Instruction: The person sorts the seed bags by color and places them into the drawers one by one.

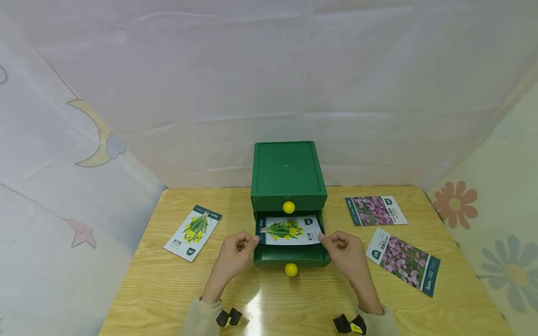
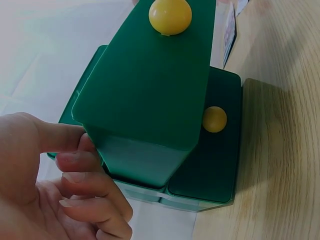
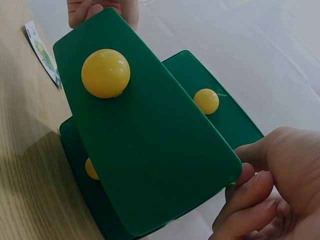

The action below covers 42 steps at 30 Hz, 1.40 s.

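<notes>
A seed packet with a picture of yellow flowers lies level over a pulled-out green drawer. My left hand pinches its left end between thumb and fingers, while my right hand pinches the right end the same way. Both thumbs show on top of the packet in the head view. From the wrists, the drawer front with its yellow knob hides the packet. The left fingers sit right at the drawer's side edge, and the right fingers are by the opposite edge.
The green cabinet stands against the white backdrop, its upper and lower drawers closed. Another yellow-flower packet lies on the table to the left. Two pink-flower packets, one behind and one in front, lie to the right.
</notes>
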Tool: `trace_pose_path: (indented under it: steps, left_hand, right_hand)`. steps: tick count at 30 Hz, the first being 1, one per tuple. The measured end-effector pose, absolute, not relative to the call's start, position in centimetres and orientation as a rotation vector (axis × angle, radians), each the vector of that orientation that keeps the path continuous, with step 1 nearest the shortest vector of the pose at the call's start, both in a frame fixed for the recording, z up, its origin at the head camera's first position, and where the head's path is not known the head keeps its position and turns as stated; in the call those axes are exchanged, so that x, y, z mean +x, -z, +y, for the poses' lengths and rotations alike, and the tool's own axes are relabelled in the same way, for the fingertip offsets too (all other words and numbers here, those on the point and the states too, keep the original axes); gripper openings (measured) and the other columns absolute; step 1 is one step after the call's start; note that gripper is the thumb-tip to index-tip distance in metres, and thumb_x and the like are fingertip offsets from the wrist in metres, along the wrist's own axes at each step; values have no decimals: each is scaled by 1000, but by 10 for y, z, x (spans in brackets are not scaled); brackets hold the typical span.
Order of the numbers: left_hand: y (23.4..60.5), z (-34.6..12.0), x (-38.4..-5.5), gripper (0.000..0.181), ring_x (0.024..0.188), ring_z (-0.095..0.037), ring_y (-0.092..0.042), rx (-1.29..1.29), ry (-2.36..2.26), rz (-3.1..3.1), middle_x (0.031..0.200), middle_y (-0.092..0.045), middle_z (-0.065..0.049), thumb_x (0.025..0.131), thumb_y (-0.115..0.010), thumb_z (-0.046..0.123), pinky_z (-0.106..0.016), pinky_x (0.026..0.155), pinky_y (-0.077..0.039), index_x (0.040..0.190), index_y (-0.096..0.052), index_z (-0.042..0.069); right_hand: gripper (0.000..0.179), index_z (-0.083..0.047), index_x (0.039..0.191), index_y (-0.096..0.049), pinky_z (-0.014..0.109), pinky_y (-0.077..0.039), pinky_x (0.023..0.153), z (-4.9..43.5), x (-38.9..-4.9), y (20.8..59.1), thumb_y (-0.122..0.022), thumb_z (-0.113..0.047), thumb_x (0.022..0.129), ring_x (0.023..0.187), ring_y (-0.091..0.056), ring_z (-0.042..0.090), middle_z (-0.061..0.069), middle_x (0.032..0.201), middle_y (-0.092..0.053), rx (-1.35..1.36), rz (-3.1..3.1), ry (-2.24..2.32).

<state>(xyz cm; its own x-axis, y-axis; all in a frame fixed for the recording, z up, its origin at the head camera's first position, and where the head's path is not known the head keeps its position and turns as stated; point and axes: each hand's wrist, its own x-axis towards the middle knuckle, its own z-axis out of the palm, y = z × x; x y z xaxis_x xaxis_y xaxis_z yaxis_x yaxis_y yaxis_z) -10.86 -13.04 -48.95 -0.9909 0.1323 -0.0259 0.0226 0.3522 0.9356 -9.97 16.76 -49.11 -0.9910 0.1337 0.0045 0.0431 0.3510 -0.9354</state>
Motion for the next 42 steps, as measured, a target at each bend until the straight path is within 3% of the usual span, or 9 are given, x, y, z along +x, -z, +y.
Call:
trace_pose_path:
  steps: [6, 10, 16, 21, 27, 32, 42]
  left_hand:
    - [489, -131, -107, 35, 49, -12, -37, 166, -1727, 2508, 57, -44, 0, 97, -61, 38, -24, 49, -34, 80, -66, 8]
    - [489, -131, -107, 38, 50, -11, -37, 170, -1721, 2515, 58, -45, 1, 97, -60, 39, -24, 50, -35, 82, -67, 4]
    - [490, -132, -106, 38, 49, -11, -37, 159, -1723, 2512, 58, -46, 0, 97, -60, 39, -24, 49, -35, 82, -66, 5]
    - [488, -135, -105, 32, 52, -13, -40, 132, -1708, 2533, 60, -49, -2, 98, -59, 34, -25, 49, -37, 79, -65, 9]
    - [489, -143, -104, 24, 61, -17, -51, 70, -1681, 2579, 72, -59, -2, 97, -61, 33, -29, 56, -45, 80, -66, 17]
    - [494, -154, -104, 20, 66, -19, -55, 55, -1679, 2611, 79, -62, 0, 97, -62, 35, -30, 58, -48, 86, -69, 19]
    - [507, -191, -96, 17, 77, -30, -63, -112, -1743, 2588, 84, -64, -4, 96, -64, 30, -32, 63, -52, 95, -69, 14]
  right_hand:
    - [41, -1, 76, -67, 26, -30, 38, 167, -98, 488, -70, -41, 90, 42, -40, 14, 8, 53, -51, -176, -2521, -1757]
    - [35, 0, 76, -66, 26, -30, 38, 164, -94, 474, -69, -30, 92, 42, -38, 12, 7, 52, -49, -167, -2527, -1760]
    - [25, -4, 72, -65, 25, -32, 41, 156, -84, 446, -68, -18, 93, 43, -37, 10, 6, 51, -47, -140, -2535, -1719]
    - [25, -5, 73, -65, 25, -34, 42, 152, -78, 433, -68, -19, 93, 42, -35, 8, 7, 53, -50, -112, -2531, -1690]
    - [21, -4, 83, -66, 30, -43, 39, 151, -74, 433, -68, -22, 94, 42, -49, 21, 20, 64, -58, 24, -2437, -1907]
    - [17, 0, 93, -65, 32, -45, 38, 147, -75, 447, -66, -18, 95, 48, -56, 27, 22, 71, -60, 152, -2307, -2071]
    - [18, 0, 105, -62, 39, -57, 56, 113, -72, 451, -64, -15, 96, 66, -62, 36, 30, 90, -59, 498, -2210, -2237]
